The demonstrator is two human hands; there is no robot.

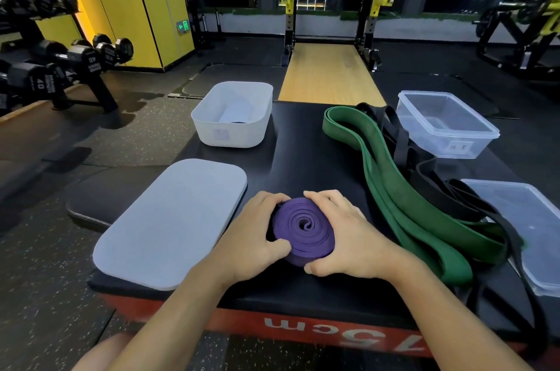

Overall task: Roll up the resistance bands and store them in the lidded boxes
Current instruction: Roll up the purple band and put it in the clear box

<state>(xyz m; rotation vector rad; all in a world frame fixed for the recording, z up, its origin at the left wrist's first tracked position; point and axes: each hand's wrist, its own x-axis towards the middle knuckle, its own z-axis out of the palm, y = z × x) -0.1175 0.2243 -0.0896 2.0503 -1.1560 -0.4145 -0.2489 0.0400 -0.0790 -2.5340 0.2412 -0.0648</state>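
One purple band (303, 229) is rolled, clasped between left hand (253, 232) and right hand (348, 231), this side of the white box (233, 134). Right of that box, green band (385, 188) and black bands (401, 143) lie unrolled.

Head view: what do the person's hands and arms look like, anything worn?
Both bare: the left hand and right hand show no gloves, rings or watch. The left forearm and right forearm are uncovered to the frame's edge; no sleeves or wristbands.
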